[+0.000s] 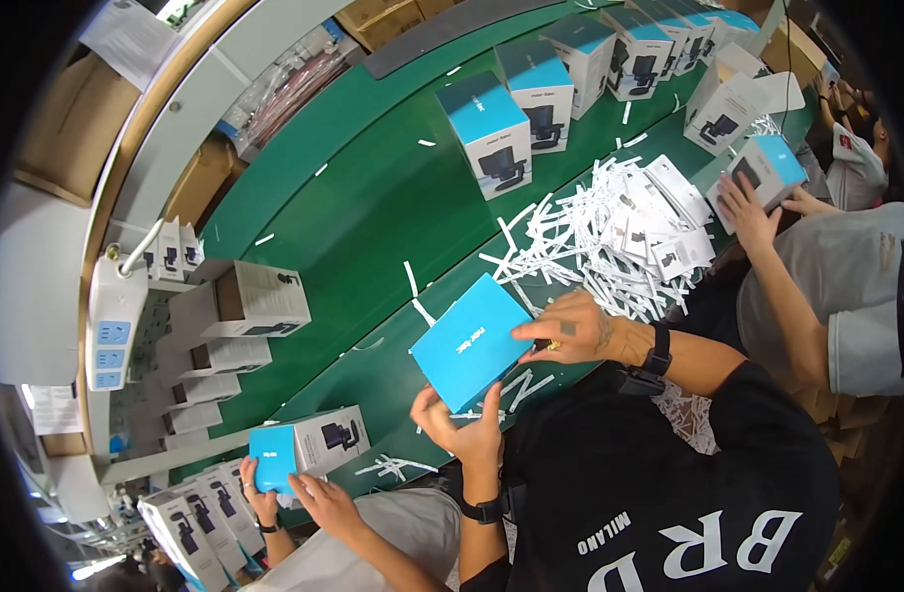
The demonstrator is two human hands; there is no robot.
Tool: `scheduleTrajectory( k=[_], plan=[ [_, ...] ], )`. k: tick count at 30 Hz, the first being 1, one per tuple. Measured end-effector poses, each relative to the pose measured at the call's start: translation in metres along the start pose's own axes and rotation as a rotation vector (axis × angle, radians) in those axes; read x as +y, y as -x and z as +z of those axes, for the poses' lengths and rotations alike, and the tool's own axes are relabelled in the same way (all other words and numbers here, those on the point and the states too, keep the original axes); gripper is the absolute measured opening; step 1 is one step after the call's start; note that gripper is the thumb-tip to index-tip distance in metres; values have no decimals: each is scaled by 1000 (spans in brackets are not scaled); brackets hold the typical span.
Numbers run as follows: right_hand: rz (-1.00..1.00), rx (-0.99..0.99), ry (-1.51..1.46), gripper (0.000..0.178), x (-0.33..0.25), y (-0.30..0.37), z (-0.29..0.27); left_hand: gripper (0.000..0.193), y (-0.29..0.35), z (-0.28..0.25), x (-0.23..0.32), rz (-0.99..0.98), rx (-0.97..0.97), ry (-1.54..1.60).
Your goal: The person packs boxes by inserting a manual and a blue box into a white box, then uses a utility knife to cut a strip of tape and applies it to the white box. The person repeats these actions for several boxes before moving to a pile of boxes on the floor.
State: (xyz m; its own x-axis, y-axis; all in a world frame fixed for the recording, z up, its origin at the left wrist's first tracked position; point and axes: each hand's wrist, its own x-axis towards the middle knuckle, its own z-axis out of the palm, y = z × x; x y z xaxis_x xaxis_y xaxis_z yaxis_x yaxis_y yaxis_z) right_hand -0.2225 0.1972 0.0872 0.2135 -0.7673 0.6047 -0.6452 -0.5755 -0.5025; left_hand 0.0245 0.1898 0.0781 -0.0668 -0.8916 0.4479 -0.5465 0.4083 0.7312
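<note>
In front of my black shirt I hold a blue-topped carton [472, 342], tilted, its flat blue face toward me. My left hand [459, 426] grips its lower edge, thumb on one side and fingers on the other. My right hand [568, 329] is closed on the right corner, with a finger pressed on the blue face. The carton's other sides are mostly hidden. Beside my right hand lies a heap of white paper strips [595, 237], with small printed leaflets [681, 255] on it.
Finished-looking cartons [487, 133] stand in a row along the far side of the green conveyor [363, 217]. Open cartons [260, 301] stand at left, near a power strip [114, 326]. Co-workers at left and right each handle a carton [329, 441], [763, 173].
</note>
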Motion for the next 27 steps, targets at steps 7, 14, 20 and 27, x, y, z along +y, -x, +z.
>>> scheduleTrajectory(
  k=[7, 14, 20, 27],
  plan=[
    [-32, 66, -72, 41, 5, 21, 5, 69, -7, -10, 6, 1, -191, -27],
    [-30, 81, -56, 31, 5, 32, 14, 54, -21, -15, 41, 338, -558, -886],
    [9, 116, -172, 29, 8, 19, 19, 60, -44, -36, -2, 348, -756, -345],
    [-28, 124, -198, 30, 12, 23, 33, 62, -54, -37, -15, 488, -833, -505]
  ],
)
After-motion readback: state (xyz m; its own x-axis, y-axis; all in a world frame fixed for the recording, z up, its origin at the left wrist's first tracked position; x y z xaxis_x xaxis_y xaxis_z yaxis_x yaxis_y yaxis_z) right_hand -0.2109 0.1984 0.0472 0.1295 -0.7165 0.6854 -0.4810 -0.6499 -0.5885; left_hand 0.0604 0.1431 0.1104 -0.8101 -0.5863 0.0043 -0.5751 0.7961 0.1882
